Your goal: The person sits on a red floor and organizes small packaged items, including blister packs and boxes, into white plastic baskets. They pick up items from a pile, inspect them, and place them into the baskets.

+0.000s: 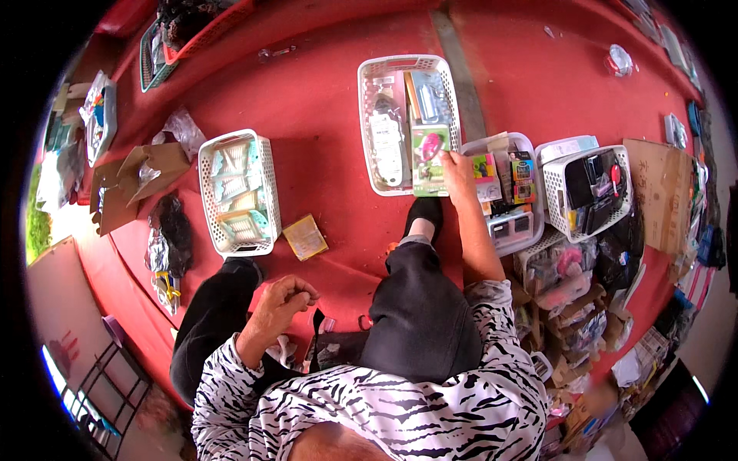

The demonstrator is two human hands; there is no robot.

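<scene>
My right hand (459, 175) grips the edge of a green blister card (428, 165) that has a pink item under its clear cover. The card is over the near right corner of a white perforated basket (370, 173), whose contents include white and blue packages. Over my lap, my left hand (278, 311) has its fingers loosely curled together, with nothing visible in them. To the left stands another white basket (267, 184) with several pale green and cream packs (238, 184). Beside it on the red floor lies a flat yellow-edged box (305, 237).
Right of my right hand are a clear bin (536, 230) of packaged goods and a white basket (560, 211) of black items. Cardboard (653, 192) leans beyond them. At left lie an open carton (142, 180) and a black plastic bag (171, 234).
</scene>
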